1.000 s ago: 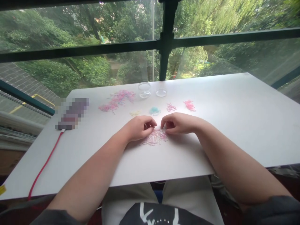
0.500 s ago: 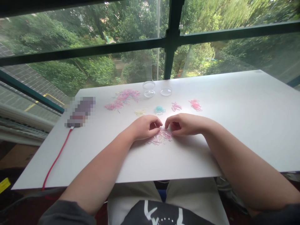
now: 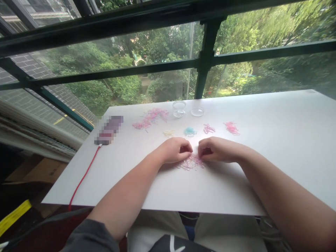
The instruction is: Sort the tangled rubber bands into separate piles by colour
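Note:
Fingers curled and tips together, my left hand [image 3: 176, 149] rests at the upper left edge of a loose pile of pinkish, clip-like loops [image 3: 190, 163]. Across a small gap, my right hand [image 3: 215, 149] is closed too, touching the pile's right edge. Whatever either hand pinches is too small to make out. Beyond the hands lie a pale yellow group [image 3: 169, 133], a turquoise group [image 3: 190, 131], a pink-purple group [image 3: 209, 128] and a coral pink group [image 3: 231, 128]. A larger mixed pile [image 3: 151, 118] lies farther left.
Two clear round containers [image 3: 179, 109] [image 3: 197, 111] stand near the back edge of the white table [image 3: 275, 140]. At the left lies a blurred-out phone [image 3: 109, 130] with a red cable [image 3: 85, 175]. Behind the table is a window with dark green bars.
The view has shifted, so the table appears farther right and lower. The fingers of both hands have closed more, and their tips sit nearer the pile.

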The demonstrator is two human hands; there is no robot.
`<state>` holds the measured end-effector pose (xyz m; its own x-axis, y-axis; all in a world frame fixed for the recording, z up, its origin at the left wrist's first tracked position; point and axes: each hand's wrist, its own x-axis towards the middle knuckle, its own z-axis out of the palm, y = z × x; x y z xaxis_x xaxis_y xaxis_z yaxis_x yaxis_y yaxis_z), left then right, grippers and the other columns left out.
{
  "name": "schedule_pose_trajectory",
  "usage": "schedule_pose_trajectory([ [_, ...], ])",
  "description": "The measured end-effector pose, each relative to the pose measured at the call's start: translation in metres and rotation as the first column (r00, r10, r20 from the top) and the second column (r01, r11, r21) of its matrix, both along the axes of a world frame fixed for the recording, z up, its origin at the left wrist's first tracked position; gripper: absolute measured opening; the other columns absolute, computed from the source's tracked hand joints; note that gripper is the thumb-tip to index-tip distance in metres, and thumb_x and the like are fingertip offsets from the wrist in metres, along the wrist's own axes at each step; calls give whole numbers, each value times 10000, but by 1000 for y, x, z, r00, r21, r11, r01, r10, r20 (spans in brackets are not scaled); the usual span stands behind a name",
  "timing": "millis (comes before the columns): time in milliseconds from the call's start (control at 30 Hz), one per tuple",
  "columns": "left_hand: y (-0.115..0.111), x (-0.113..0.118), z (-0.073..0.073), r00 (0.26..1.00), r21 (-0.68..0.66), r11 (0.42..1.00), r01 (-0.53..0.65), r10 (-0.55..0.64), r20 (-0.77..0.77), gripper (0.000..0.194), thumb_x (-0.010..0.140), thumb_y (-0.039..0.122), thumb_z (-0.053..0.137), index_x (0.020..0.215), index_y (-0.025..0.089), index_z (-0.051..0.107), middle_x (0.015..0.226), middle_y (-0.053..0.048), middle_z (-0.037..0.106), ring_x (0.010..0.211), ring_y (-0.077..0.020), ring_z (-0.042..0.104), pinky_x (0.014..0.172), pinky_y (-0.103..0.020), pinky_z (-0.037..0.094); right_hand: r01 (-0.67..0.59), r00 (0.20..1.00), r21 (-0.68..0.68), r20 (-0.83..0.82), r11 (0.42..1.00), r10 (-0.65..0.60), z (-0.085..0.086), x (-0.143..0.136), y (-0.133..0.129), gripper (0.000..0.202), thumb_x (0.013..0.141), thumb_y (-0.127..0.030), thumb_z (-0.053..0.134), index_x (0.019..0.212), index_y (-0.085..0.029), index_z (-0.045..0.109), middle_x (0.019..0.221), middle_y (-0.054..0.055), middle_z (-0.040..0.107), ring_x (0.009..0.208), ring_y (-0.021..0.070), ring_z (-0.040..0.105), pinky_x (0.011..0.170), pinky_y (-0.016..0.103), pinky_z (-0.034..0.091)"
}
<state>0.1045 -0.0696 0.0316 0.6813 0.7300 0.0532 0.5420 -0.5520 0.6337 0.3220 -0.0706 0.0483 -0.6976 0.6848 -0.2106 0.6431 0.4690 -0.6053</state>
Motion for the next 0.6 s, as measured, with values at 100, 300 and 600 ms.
schedule_pose_trajectory([
  [100,0,0,0,1000,-11,1000,-2,2,9,131,748,215,585,844,190,670,800,-16,666,707,-125,582,653,-227,456,10,1000,-4,-21,1000,-10,0,1,1,126,704,-200,556,757,-186,669,768,25,657,647,130,543,622,240,404],
  [300,0,-1,1,1000,-4,1000,-2,2,-3,143,747,220,571,851,198,666,791,-8,664,717,-129,579,663,-230,450,61,997,-73,-41,995,-64,4,2,2,129,721,-229,547,796,-177,638,735,18,653,630,121,538,579,224,389],
  [600,0,-1,1,1000,15,1000,-1,1,-11,137,754,212,550,839,195,657,771,-7,643,703,-128,556,639,-227,433,81,990,-104,-102,991,-92,4,2,4,107,725,-229,533,775,-174,609,664,-14,608,572,98,496,531,213,360],
])
